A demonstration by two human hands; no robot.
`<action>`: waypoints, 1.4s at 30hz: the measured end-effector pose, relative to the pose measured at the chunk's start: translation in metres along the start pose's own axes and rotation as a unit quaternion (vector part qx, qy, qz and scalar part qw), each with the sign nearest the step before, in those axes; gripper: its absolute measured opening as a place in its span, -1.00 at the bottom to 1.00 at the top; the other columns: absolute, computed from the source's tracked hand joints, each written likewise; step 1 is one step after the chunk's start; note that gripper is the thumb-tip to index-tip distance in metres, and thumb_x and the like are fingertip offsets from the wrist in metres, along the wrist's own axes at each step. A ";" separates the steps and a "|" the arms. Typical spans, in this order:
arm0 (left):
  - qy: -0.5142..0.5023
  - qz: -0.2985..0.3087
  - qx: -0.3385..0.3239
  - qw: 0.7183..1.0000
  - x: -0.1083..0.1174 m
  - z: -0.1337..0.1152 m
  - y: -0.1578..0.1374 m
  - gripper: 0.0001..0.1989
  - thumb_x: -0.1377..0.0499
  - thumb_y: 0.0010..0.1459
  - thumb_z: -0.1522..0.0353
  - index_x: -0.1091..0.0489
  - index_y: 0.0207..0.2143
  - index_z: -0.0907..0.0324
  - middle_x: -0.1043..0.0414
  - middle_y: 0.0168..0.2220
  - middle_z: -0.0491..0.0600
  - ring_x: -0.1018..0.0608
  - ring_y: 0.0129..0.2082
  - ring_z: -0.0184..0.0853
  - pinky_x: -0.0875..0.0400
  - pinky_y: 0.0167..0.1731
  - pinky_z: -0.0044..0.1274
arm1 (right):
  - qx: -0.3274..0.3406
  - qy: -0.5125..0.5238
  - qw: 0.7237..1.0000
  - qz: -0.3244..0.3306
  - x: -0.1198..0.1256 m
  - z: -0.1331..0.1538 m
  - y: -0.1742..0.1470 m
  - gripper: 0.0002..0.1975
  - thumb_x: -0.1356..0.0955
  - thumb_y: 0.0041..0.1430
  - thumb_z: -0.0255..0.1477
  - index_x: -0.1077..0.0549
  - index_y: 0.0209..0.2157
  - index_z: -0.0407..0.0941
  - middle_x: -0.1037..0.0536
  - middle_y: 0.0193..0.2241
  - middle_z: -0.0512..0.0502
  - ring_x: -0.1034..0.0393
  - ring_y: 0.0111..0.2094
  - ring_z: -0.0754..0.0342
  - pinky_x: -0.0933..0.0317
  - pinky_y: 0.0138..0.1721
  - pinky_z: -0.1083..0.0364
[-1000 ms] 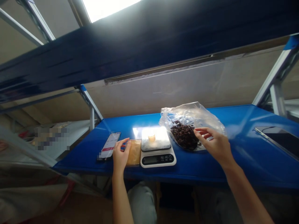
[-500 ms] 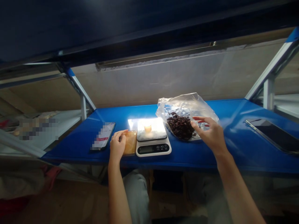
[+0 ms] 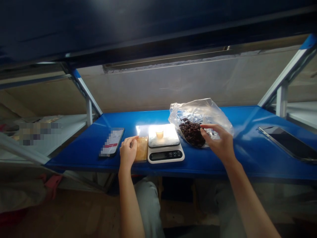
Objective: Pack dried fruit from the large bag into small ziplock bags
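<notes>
My right hand (image 3: 219, 142) reaches over a heap of dark, dried, shrivelled pieces (image 3: 192, 132) in an open clear plastic bag (image 3: 210, 109). Its thumb and index finger are slightly apart, with their tips at the heap's right edge. My left hand (image 3: 128, 150) has its fingers curled at the left edge of a flat yellow-brown packet (image 3: 141, 150). Something small and dark shows between thumb and fingers, too small to name. Between packet and bag stands a white kitchen scale (image 3: 165, 155), with a small translucent cup (image 3: 159, 134) on its bright plate.
A phone (image 3: 112, 142) lies left of my left hand on the blue table (image 3: 138, 115). Another dark-screened device (image 3: 287, 142) lies at the right. Slanted metal posts (image 3: 284, 76) flank the table, and a dark shelf (image 3: 148, 29) hangs overhead.
My right hand has moved slightly left, closer onto the dark dried pieces. The left hand stays beside the packet. The whole view has shifted a little.
</notes>
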State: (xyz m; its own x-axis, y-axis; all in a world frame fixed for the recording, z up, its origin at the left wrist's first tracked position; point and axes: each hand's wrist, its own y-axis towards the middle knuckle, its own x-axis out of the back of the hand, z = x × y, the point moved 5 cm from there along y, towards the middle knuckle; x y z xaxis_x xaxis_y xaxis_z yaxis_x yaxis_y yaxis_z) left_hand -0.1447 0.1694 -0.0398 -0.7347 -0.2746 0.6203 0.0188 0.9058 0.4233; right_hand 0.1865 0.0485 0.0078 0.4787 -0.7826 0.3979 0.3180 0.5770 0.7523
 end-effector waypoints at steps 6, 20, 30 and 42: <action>0.006 0.003 0.000 1.000 0.002 -0.002 -0.001 -0.69 0.01 0.15 0.33 -0.50 -0.19 0.11 -0.51 -0.10 0.00 -0.47 -0.07 -0.16 -0.35 -0.05 -0.34 | 0.083 0.073 0.988 0.110 -0.030 0.051 -0.022 -0.89 -0.36 0.14 -0.38 -0.50 -0.31 -0.10 -0.45 -0.49 0.00 -0.33 -0.51 0.14 -0.22 -0.45 0.15; 0.014 0.008 0.003 1.000 0.003 -0.007 -0.002 -0.69 0.01 0.16 0.33 -0.51 -0.19 0.12 -0.51 -0.10 -0.01 -0.46 -0.06 -0.16 -0.32 0.00 -0.35 | 0.095 0.009 0.933 0.348 -0.054 0.066 -0.045 -0.79 -0.44 0.01 -0.30 -0.50 -0.27 -0.03 -0.41 -0.28 0.00 -0.37 -0.46 0.17 -0.18 -0.41 0.19; 0.008 0.002 -0.001 1.000 0.003 -0.008 -0.002 -0.69 0.01 0.16 0.35 -0.51 -0.21 0.12 -0.52 -0.11 -0.01 -0.47 -0.07 -0.16 -0.31 0.01 -0.35 | 0.065 -0.030 0.942 0.328 -0.052 0.066 -0.044 -0.81 -0.46 -0.02 -0.24 -0.56 -0.32 0.03 -0.44 -0.36 0.04 -0.35 -0.51 0.18 -0.09 -0.47 0.19; 0.008 0.006 0.007 1.000 0.002 -0.008 -0.002 -0.70 0.00 0.15 0.35 -0.51 -0.20 0.11 -0.51 -0.10 0.00 -0.46 -0.06 -0.15 -0.31 0.01 -0.32 | -0.001 -0.031 0.942 0.334 -0.055 0.061 -0.045 -0.80 -0.50 -0.10 -0.24 -0.60 -0.35 0.07 -0.46 -0.37 0.06 -0.40 -0.50 0.16 -0.05 -0.50 0.19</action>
State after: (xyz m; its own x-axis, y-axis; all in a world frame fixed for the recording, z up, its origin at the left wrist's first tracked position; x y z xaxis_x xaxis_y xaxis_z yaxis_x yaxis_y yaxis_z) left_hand -0.1410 0.1640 -0.0340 -0.7233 -0.2693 0.6358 0.0170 0.9136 0.4062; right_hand 0.0962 0.0512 -0.0162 0.5247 -0.2571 0.8115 -0.0356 0.9458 0.3227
